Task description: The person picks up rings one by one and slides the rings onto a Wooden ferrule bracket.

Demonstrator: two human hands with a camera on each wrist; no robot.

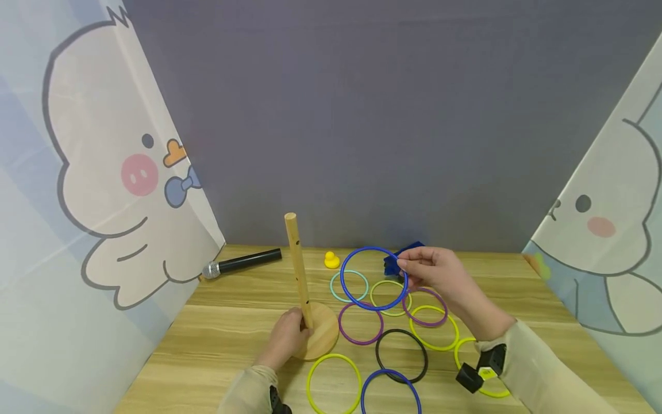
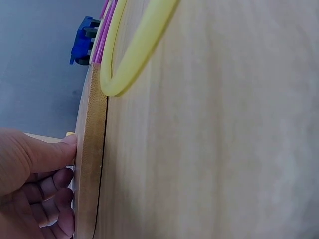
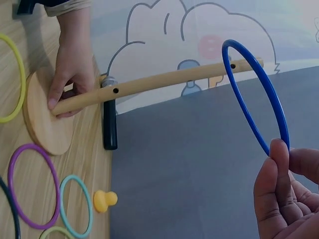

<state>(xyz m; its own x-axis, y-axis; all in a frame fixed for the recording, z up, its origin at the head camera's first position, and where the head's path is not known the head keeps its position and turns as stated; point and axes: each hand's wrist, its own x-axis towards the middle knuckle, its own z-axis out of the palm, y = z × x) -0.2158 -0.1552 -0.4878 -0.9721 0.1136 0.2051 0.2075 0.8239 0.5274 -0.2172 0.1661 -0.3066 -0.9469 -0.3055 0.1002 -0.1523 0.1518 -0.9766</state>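
My right hand [image 1: 439, 273] pinches a blue ring [image 1: 370, 249] between thumb and fingertips, lifted above the table to the right of a wooden peg stand. In the right wrist view this ring [image 3: 275, 102] is tilted, in line with the upper end of the post [image 3: 149, 85]; I cannot tell whether it encircles it. My left hand [image 1: 283, 339] grips the foot of the upright post [image 1: 298, 264], just above the round base [image 1: 323, 333]. The left wrist view shows the fingers of the left hand [image 2: 35, 184] curled beside the base's edge [image 2: 90, 149].
Several rings lie on the table, among them purple [image 1: 362, 344], black [image 1: 426, 359], yellow [image 1: 335, 355] and light blue [image 1: 331, 287]. A yellow toy duck [image 1: 331, 261], a microphone [image 1: 245, 263] and a blue toy [image 1: 391, 265] sit along the back, before a grey wall [image 1: 362, 126].
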